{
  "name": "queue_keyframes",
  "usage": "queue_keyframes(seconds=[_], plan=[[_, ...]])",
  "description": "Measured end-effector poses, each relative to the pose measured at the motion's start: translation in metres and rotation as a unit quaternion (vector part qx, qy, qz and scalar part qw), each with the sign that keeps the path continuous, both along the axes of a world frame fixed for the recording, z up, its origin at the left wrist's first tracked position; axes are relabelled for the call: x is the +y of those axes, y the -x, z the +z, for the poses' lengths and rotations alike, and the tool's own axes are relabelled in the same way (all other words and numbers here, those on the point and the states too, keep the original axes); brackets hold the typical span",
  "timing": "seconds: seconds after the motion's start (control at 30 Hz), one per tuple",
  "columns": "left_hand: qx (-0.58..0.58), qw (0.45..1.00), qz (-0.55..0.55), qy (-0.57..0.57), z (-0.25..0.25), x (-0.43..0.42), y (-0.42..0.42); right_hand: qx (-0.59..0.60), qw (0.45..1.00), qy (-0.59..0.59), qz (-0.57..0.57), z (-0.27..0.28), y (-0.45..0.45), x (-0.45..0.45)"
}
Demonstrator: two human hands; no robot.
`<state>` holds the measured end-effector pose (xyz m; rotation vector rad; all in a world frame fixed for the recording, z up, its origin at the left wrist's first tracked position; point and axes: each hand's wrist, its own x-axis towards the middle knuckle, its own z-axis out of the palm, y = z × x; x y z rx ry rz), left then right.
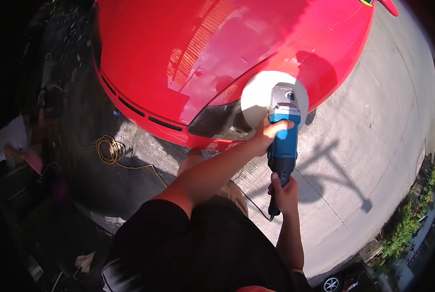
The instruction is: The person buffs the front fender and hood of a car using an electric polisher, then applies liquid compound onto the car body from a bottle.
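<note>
Concrete ground (373, 112), red car (154, 63), coiled yellow cord (111, 150)

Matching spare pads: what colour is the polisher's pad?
The pad is white; it shows best in the head view.

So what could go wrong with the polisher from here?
The white pad overlaps the headlight in this view, so its edge could catch or scuff there. The black cord trailing from the polisher might snag near the legs. The yellow cord on the ground could trip someone.
</note>
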<state>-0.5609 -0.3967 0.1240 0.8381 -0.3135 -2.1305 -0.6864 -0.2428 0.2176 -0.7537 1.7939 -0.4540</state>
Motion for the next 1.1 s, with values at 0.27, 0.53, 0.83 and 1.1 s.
queue_keyframes(seconds=[0.27,0.53,0.83,1.1], plan=[[0.094,0.984,0.087,-0.123,-0.043,0.044,-0.084,0.055,0.97,-0.023,0.235,0.007,-0.045,-0.031],[-0.031,0.971,0.146,-0.185,-0.057,0.086,-0.104,0.009,0.957,-0.054,0.284,0.005,-0.048,-0.024],[0.007,1.0,-0.016,-0.014,-0.001,0.019,0.017,0.011,1.0,-0.018,0.005,0.024,0.008,0.007],[-0.021,0.996,0.049,-0.074,-0.007,0.063,0.006,0.049,0.996,-0.023,0.074,0.01,0.02,0.04]])
